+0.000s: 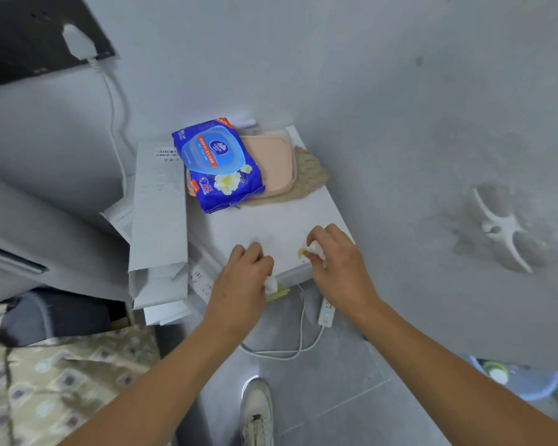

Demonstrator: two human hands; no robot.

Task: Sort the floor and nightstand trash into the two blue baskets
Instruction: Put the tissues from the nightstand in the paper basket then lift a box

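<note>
The white nightstand stands against the grey wall. My left hand is closed at its front edge on a crumpled white tissue, with a yellow scrap sticking out beneath it. My right hand rests on the top near the right front corner, fingers pinched on another white tissue wad with a yellow piece. A blue basket shows at the lower right edge, with a white and green item inside it.
A blue wet-wipe pack lies on a pink lidded box at the back of the nightstand, on a beige knitted mat. Tall white boxes lean at the left. A power strip and cables hang below. Bed at left, my shoe on the floor.
</note>
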